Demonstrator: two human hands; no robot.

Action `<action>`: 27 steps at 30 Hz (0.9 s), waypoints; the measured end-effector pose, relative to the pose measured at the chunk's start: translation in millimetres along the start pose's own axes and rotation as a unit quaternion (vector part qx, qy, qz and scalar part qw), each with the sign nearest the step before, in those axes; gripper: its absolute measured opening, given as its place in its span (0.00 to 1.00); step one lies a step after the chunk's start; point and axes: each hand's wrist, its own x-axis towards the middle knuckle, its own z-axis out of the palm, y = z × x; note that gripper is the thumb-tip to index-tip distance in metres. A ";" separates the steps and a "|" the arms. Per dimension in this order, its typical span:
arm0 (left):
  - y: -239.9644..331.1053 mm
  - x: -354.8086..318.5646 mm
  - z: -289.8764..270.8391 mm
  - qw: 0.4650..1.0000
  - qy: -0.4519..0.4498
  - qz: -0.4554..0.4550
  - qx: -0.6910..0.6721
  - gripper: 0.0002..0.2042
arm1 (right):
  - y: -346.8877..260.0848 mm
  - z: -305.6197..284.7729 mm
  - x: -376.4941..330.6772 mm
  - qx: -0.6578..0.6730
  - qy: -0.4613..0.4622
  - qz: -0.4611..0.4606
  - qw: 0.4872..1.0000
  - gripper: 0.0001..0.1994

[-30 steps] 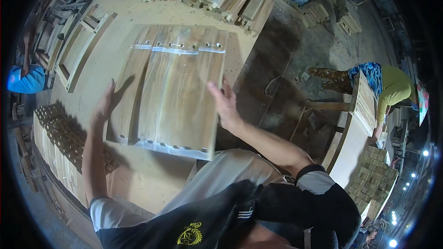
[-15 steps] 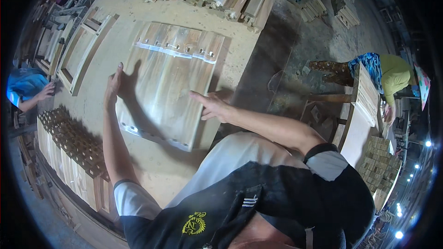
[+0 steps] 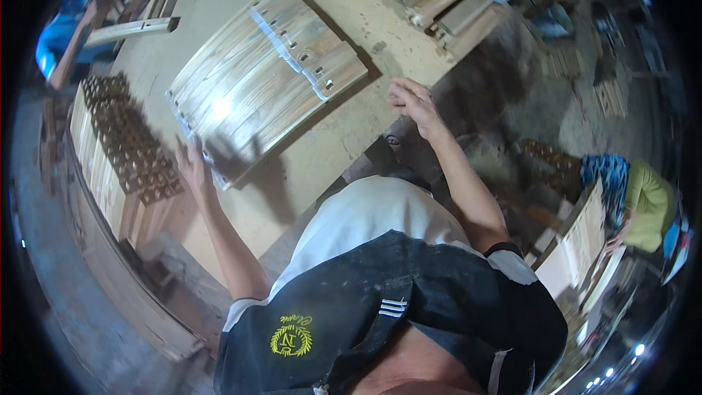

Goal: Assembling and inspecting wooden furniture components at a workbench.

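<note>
Viewing remotely, I log: wooden panel, grained, slotted, roughly rectangular — left hand loosely splayed at its edge; right hand apart, half-curled.

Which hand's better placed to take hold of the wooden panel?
Left, I'd say: the left hand is at the wooden panel's lower-left end, though contact is unclear. The right hand is off the panel's right corner, with a visible gap.
</note>
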 end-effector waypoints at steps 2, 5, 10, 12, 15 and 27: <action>-70.9 -25.1 -42.3 0.993 0.062 -0.085 -0.061 0.33 | -5.6 -2.4 31.0 -0.067 0.002 -0.057 0.996 0.31; -71.5 -67.0 -25.8 0.962 0.076 -0.163 -0.204 0.27 | -22.0 19.3 78.0 -0.231 -0.003 -0.123 0.965 0.38; -67.0 -82.0 16.3 0.932 0.155 -0.169 -0.280 0.18 | -44.5 52.7 90.7 -0.311 -0.069 -0.270 0.909 0.29; -77.3 -106.2 8.3 0.950 0.115 -0.157 -0.245 0.22 | -40.6 36.3 97.3 -0.296 -0.101 -0.306 0.899 0.26; -77.5 -157.2 4.1 0.951 0.091 -0.128 -0.267 0.21 | -32.6 2.2 81.3 -0.281 -0.144 -0.196 0.928 0.25; -30.5 -221.9 -8.5 0.960 0.196 -0.050 -0.193 0.22 | -81.3 -18.3 -19.4 -0.337 -0.089 -0.245 0.905 0.36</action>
